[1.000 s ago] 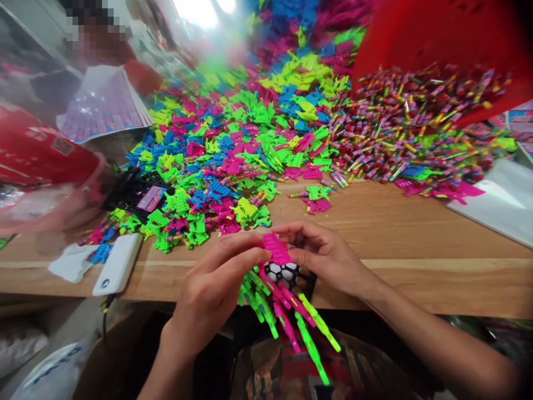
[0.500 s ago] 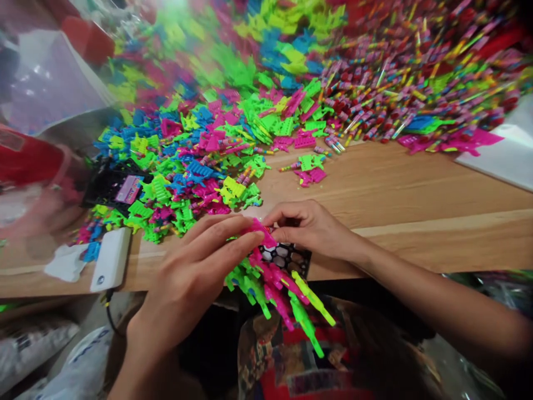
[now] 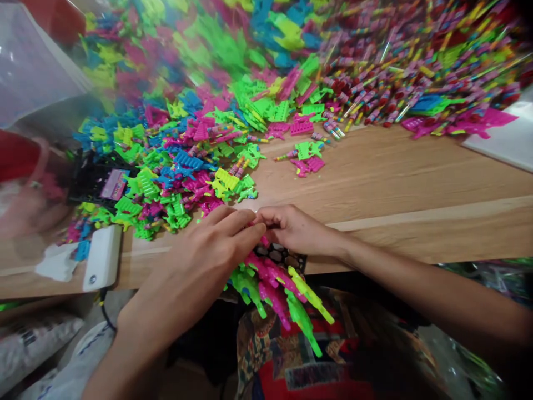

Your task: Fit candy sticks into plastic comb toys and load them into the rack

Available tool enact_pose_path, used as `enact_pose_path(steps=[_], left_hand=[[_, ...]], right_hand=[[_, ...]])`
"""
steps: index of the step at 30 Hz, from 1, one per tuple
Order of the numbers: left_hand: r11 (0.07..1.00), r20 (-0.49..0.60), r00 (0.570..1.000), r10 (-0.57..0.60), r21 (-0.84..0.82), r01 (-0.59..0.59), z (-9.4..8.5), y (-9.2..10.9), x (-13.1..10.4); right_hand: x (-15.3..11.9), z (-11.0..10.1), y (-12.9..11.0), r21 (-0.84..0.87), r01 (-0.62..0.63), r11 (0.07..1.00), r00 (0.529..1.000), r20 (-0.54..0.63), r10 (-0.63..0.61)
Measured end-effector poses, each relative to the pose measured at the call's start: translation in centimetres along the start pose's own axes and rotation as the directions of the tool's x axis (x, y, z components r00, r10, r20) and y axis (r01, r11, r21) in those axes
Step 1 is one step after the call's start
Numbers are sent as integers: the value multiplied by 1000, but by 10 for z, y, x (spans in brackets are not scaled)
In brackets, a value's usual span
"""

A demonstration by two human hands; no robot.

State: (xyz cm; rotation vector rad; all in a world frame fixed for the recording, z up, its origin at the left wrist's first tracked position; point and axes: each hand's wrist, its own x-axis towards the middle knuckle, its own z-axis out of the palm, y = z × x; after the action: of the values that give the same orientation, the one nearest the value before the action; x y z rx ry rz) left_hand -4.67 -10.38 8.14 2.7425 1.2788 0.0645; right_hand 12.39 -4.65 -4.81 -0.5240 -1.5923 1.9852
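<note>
My left hand is closed around a small pink plastic piece, most of which the fingers cover. Against its fingertips, my right hand has thumb and forefinger pinched together; what lies between them is hidden. Beneath both hands is a black openwork plastic tray at the table's front edge. Green plastic pieces, pink plastic pieces and a yellow plastic piece jut from under my left hand over the lap.
A big heap of coloured plastic pieces covers the table's left and back. Small striped tubes are piled at the back right. A white power bank with a cable and a black basket are at left. Wooden tabletop shows at right.
My hands have drawn closer together, and the pink piece that stood up between them is now mostly covered by my fingers. The view has shifted slightly.
</note>
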Motion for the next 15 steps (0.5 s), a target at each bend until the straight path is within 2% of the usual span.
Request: enact_pose_path(steps=[3, 5, 7, 9, 12, 15], left_hand=[[1000, 2, 1000, 4, -2, -4, 1, -1, 1], [1000, 2, 1000, 10, 8, -10, 1, -1, 0], [1000, 23, 1000, 7, 16, -8, 0, 1, 0], [1000, 47, 999, 15, 4, -15, 0, 5, -2], [999, 50, 999, 8, -37, -6, 1, 8, -9], [997, 11, 999, -47, -56, 48, 5, 6, -19]], right_hand=[[0, 1, 1, -36, 12, 999, 1000, -5, -12], [-2, 1, 0, -186, 53, 981, 998, -15, -56], [-3, 1, -1, -384, 120, 915, 991, 0, -130], [-4, 2, 0, -511, 193, 838, 980, 53, -193], [-4, 4, 6, -571, 257, 780, 966, 124, -227], [-4, 3, 11, -582, 280, 763, 960, 145, -241]])
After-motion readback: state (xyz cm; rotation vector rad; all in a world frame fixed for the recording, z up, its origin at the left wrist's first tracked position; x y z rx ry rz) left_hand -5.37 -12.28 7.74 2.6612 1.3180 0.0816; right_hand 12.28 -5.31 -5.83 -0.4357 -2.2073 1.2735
